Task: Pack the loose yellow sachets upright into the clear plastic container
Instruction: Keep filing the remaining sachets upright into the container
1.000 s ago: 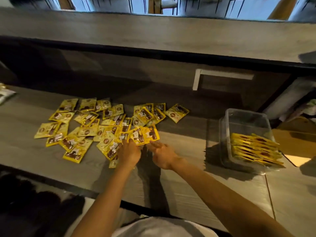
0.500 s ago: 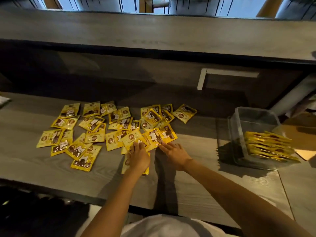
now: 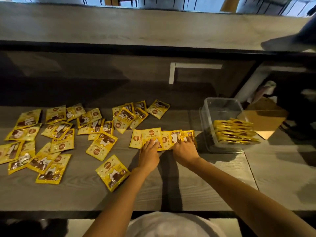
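Note:
Many loose yellow sachets (image 3: 56,132) lie scattered flat on the grey wooden counter (image 3: 188,189), most to the left. A short overlapping row of sachets (image 3: 153,135) lies just left of the clear plastic container (image 3: 220,106). My left hand (image 3: 148,154) presses flat on the row's left part, and my right hand (image 3: 185,149) presses on its right part, fingers spread. Inside the container, several sachets (image 3: 234,132) stand on edge in a stack against its near side. One sachet (image 3: 112,171) lies alone near my left forearm.
A raised wooden shelf (image 3: 136,26) runs across the back above a dark recess. A brown cardboard piece (image 3: 263,118) lies right of the container. The counter's front edge (image 3: 85,212) runs just before my body.
Both hands have slid a group of sachets to the right, out of the pile and toward the container. One sachet was left behind near my left forearm.

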`<state>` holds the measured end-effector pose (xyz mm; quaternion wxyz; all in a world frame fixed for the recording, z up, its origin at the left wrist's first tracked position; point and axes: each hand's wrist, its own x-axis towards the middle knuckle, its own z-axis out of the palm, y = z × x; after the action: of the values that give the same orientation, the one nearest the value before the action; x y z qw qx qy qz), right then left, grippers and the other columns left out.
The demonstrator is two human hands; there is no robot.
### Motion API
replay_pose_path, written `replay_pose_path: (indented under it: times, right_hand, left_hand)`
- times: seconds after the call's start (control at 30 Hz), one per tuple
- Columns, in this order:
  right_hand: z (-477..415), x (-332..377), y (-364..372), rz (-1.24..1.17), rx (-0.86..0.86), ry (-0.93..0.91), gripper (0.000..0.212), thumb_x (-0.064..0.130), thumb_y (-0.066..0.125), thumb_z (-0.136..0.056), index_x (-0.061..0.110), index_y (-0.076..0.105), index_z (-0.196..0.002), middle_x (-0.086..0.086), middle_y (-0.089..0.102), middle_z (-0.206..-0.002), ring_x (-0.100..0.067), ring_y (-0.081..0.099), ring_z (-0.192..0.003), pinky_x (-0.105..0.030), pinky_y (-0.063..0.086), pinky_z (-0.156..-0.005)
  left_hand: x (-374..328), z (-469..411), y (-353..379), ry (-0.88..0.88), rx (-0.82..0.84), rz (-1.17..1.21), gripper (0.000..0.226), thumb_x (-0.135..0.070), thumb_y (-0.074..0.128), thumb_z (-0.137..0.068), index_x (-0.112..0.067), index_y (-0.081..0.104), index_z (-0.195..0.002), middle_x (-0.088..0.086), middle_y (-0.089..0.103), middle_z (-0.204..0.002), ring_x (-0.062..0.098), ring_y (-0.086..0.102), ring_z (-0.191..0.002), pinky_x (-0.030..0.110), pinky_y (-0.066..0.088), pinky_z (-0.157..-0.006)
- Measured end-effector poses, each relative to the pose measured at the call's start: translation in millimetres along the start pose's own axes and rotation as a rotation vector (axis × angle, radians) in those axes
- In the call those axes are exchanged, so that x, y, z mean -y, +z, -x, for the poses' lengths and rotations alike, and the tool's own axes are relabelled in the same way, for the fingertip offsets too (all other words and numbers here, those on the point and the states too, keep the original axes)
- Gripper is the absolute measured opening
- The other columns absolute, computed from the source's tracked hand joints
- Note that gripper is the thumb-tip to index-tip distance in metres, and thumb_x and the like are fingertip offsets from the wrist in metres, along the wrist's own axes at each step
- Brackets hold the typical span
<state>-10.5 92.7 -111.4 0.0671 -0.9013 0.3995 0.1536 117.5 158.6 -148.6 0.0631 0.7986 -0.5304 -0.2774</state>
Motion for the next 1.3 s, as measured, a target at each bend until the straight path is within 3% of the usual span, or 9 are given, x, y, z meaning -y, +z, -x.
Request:
replay_pose_path:
  times: [0.17, 0.3, 0.4, 0.53, 0.7, 0.8, 0.97, 1.1, 1.3]
  right_hand:
    - [-3, -14, -2, 0.041, -0.012, 0.07, 0.035, 0.025, 0.041, -0.095, 0.006, 0.054, -0.121, -0.015, 0.058, -0.125, -0.033, 0.045, -0.127, -0.051, 0.006, -0.118]
    - [-20, -17, -2, -0.231, 0.111, 0.075, 0.068, 0.022, 0.05, -0.094, 0.015, 0.01, -0.149, -0.015, 0.015, -0.157, -0.032, 0.011, -0.146, -0.048, 0.011, -0.119]
    - [-29, -19, 3, -0.239, 0.167, 0.074, 0.084, 0.017, 0.057, -0.089, 0.02, -0.002, -0.149, -0.012, 0.015, -0.156, -0.031, 0.011, -0.146, -0.05, 0.011, -0.118]
    - [-31, -18, 0, -0.209, 0.038, 0.085, 0.086, 0.011, 0.065, -0.083, 0.013, 0.008, -0.148, -0.017, 0.03, -0.144, -0.035, 0.028, -0.136, -0.045, 0.025, -0.114]
    - [-33, -27, -12, -0.283, -0.026, 0.081, 0.046, 0.013, 0.056, -0.089, 0.007, 0.039, -0.131, -0.018, 0.049, -0.13, -0.036, 0.049, -0.119, -0.043, 0.043, -0.099]
    - [-32, -34, -23, -0.442, -0.037, 0.143, 0.033, 0.02, 0.053, -0.091, 0.005, 0.05, -0.121, -0.019, 0.059, -0.12, -0.037, 0.058, -0.11, -0.045, 0.051, -0.09]
    - [-30, -51, -49, -0.659, -0.24, 0.217, 0.026, 0.016, 0.058, -0.087, 0.004, 0.056, -0.11, -0.02, 0.064, -0.109, -0.037, 0.059, -0.105, -0.046, 0.051, -0.086]
    - [-25, -71, -78, -0.867, -0.436, 0.265, 0.02, 0.017, 0.06, -0.088, 0.008, 0.054, -0.104, -0.007, 0.062, -0.095, -0.019, 0.061, -0.09, -0.024, 0.051, -0.064]
    - [-16, -117, -105, -0.92, -0.67, 0.277, 0.034, 0.008, 0.058, -0.09, 0.008, 0.058, -0.124, -0.01, 0.066, -0.119, -0.02, 0.062, -0.111, -0.029, 0.054, -0.085]
  left_hand:
    - [-17, -2, 3, -0.098, -0.2, 0.04, 0.046, -0.016, 0.047, -0.094, -0.013, 0.037, -0.139, 0.01, 0.031, -0.145, 0.027, 0.037, -0.13, 0.038, 0.038, -0.104]
    - [-20, -11, -5, -0.214, -0.139, 0.078, 0.077, -0.028, 0.059, -0.09, -0.012, 0.012, -0.149, 0.016, 0.012, -0.155, 0.034, 0.016, -0.143, 0.043, 0.03, -0.112]
    - [-23, -19, -7, -0.202, -0.083, 0.082, 0.091, -0.023, 0.064, -0.087, -0.014, 0.0, -0.15, 0.013, 0.008, -0.157, 0.032, 0.011, -0.145, 0.043, 0.024, -0.116]
    - [-29, -20, -12, -0.205, -0.111, 0.103, 0.092, -0.013, 0.067, -0.084, -0.014, 0.003, -0.15, 0.009, 0.014, -0.155, 0.033, 0.017, -0.142, 0.039, 0.025, -0.115]
    - [-31, -21, -25, -0.29, -0.173, 0.202, 0.097, -0.003, 0.068, -0.081, -0.016, 0.002, -0.151, 0.015, 0.028, -0.148, 0.035, 0.024, -0.138, 0.042, 0.035, -0.11]
    - [-36, -26, -35, -0.36, -0.196, 0.37, 0.08, 0.004, 0.065, -0.082, -0.015, 0.022, -0.146, 0.018, 0.049, -0.134, 0.033, 0.044, -0.127, 0.04, 0.045, -0.096]
    - [-51, -30, -53, -0.315, -0.299, 0.424, 0.034, 0.002, 0.056, -0.079, -0.009, 0.062, -0.11, 0.014, 0.064, -0.112, 0.031, 0.058, -0.105, 0.039, 0.05, -0.081]
    - [-76, -26, -74, -0.171, -0.424, 0.482, 0.015, -0.006, 0.061, -0.08, -0.013, 0.057, -0.068, 0.004, 0.058, -0.068, 0.022, 0.055, -0.072, 0.03, 0.038, -0.057]
    - [-131, -29, -97, -0.029, -0.525, 0.453, 0.006, -0.007, 0.06, -0.083, -0.009, 0.066, -0.082, 0.005, 0.06, -0.071, 0.018, 0.054, -0.072, 0.027, 0.034, -0.054]
